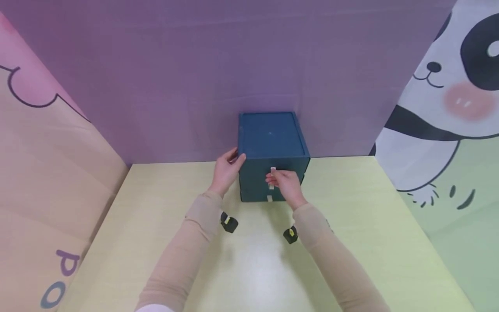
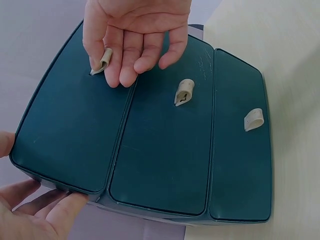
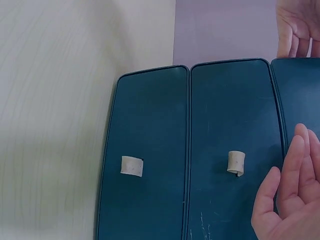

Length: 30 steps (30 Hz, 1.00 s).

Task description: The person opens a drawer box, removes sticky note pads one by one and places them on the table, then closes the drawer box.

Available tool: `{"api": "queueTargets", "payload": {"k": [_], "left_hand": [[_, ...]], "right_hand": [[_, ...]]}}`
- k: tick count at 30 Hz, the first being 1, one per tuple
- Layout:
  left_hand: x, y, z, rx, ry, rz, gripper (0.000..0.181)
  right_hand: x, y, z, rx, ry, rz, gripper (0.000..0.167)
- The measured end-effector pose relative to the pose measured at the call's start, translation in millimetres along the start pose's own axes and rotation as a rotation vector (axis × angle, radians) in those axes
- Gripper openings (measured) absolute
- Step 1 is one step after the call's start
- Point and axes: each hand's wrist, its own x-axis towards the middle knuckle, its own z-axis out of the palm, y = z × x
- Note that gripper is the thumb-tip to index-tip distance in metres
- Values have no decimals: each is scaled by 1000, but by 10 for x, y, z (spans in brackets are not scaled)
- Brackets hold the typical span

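A dark teal cabinet (image 1: 274, 134) with three stacked drawers stands against the back wall, all drawers closed. My left hand (image 1: 227, 170) holds its upper left front corner, thumb at the front edge and fingers along the side. At the top drawer's front, my right hand (image 1: 287, 184) pinches the pale tab (image 2: 104, 61) between thumb and index finger, the other fingers loosely extended. Two more pale tabs are visible, on the middle drawer (image 2: 162, 150) and bottom drawer (image 2: 240, 175). In the right wrist view the top tab is hidden.
The cabinet rests on a light wood-coloured table (image 1: 156, 208). Behind it hangs a purple cloth (image 1: 175, 86); printed cloths flank both sides, with a panda (image 1: 468, 104) at right. Small black wrist devices show below the left sleeve (image 1: 230, 224) and right sleeve (image 1: 290, 234).
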Motion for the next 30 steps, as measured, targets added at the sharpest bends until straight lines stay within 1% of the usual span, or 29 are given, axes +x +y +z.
{"api": "queueTargets", "payload": {"k": [5,9,13,15,17,21,26,30], "left_hand": [[41,3,7,10,6,-1,55],[68,11,4,8,1,-6,55],[74,8,-28,-5,6,-17,54],[76,3,-45,-16,11,-20,54],[73,0,-55,-27,11,-24,54],[57,-12,-51,-42,0,-36,55],[34,-35,-18,-60,-1,-49,55],[22,-49,-9,-91,17,-45,53]], "right_hand": [[38,-12,-17,-31,-6,-10,38],[76,-22,-34,-29,-24,10,38],[101,-32,-37,12,-72,44,38],[109,-37,-36,51,-96,68,39],[114,-39,-38,83,-109,101,39],[103,-38,-54,106,-127,162,41],[72,-9,-80,114,-155,186,44],[47,-11,-71,118,-169,186,44]]}}
